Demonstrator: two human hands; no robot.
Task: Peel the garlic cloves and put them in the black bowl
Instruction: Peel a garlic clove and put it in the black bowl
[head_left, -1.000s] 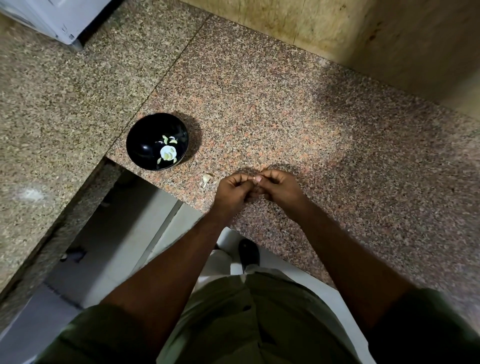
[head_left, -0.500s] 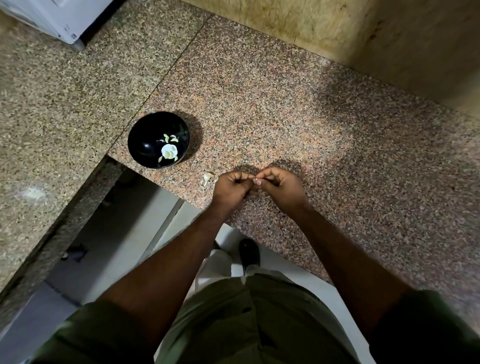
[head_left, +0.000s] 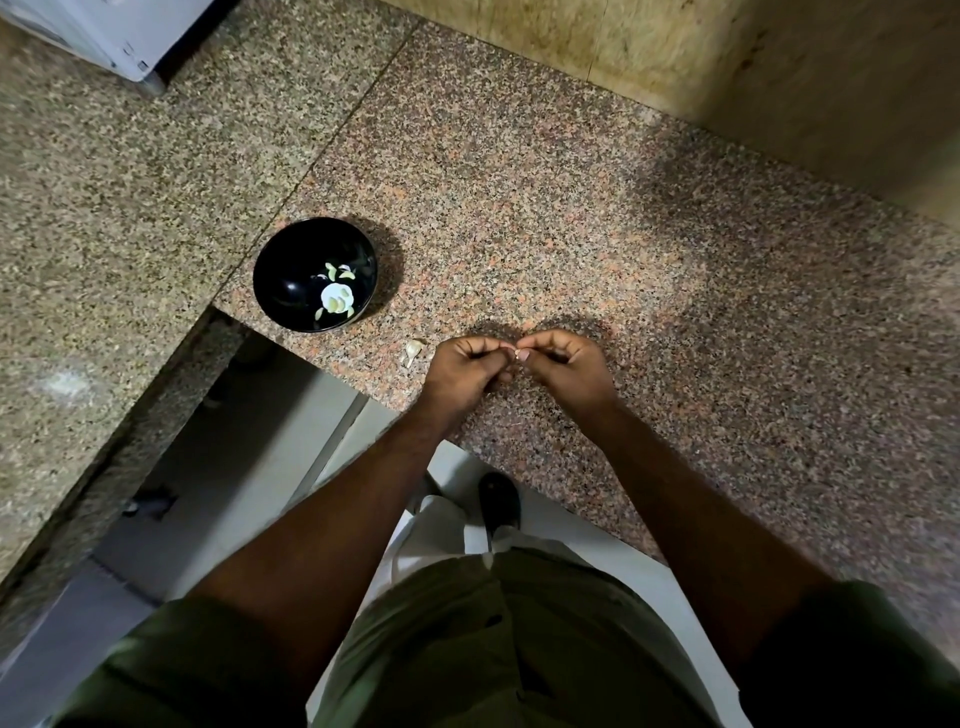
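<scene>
A black bowl (head_left: 280, 270) stands near the counter's inner corner with several pale peeled garlic cloves (head_left: 336, 299) inside. One unpeeled garlic clove (head_left: 413, 351) lies on the granite between the bowl and my hands. My left hand (head_left: 465, 369) and my right hand (head_left: 569, 366) meet fingertip to fingertip above the counter's front edge. Both pinch a small garlic clove (head_left: 517, 353), which the curled fingers almost entirely hide.
The speckled granite counter (head_left: 623, 234) runs in an L, with a second slab on the left. A white appliance (head_left: 104, 31) sits at the far left corner. A yellowish wall (head_left: 727, 67) bounds the back. The floor and my dark shoe (head_left: 498, 501) show below the edge.
My hands stay together in the same spot, with their fingertips shifting slightly on the clove. The bowl and the loose clove have not moved.
</scene>
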